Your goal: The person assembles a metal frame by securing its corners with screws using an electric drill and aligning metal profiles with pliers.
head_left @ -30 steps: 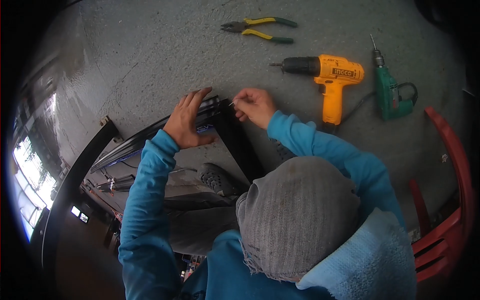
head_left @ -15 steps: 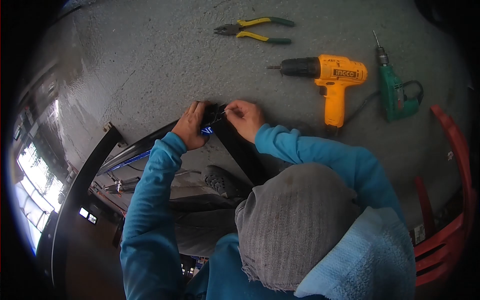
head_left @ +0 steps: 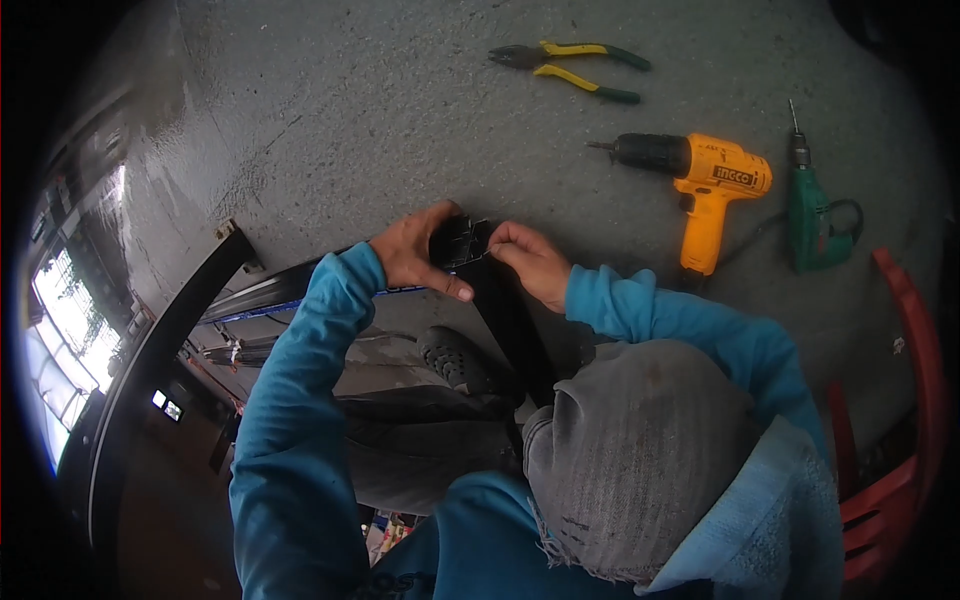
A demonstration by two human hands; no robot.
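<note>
left hand [head_left: 415,250] and right hand [head_left: 540,268] at the corner of a black frame [head_left: 510,325]

left hand: spread in a wide curve about the frame's upper end, fingers to the far side, thumb extended along the near side; whether it grips firmly or merely rests cannot be told.

right hand: thumb and forefinger pinched together at the right edge of the same corner; anything small between the fingertips is hidden.

black frame: before the person, near the middle of the view. one thick bar [head_left: 530,365] slopes from the corner down toward the lap; a long rail [head_left: 270,290] with a blue edge runs off to the left from behind the left hand. corner end open, pale inner lines showing.

tools, lying on the grey floor [head_left: 330,120] beyond and to the right of the hands: pliers [head_left: 541,58], handles yellow and green, parted, nose to the left; yellow drill [head_left: 722,170], lettered ingco, black chuck, bit to the left; green drill [head_left: 807,218], right of the yellow one, bit directed away from the person.

surroundings: red chair [head_left: 925,370], partly visible at right; black bar [head_left: 165,355], curved in the view, at left.

clothing: blue sleeves [head_left: 300,410], grey head cloth [head_left: 650,450], light blue towel [head_left: 770,510], dark perforated shoe [head_left: 450,355] beside the thick bar.
</note>
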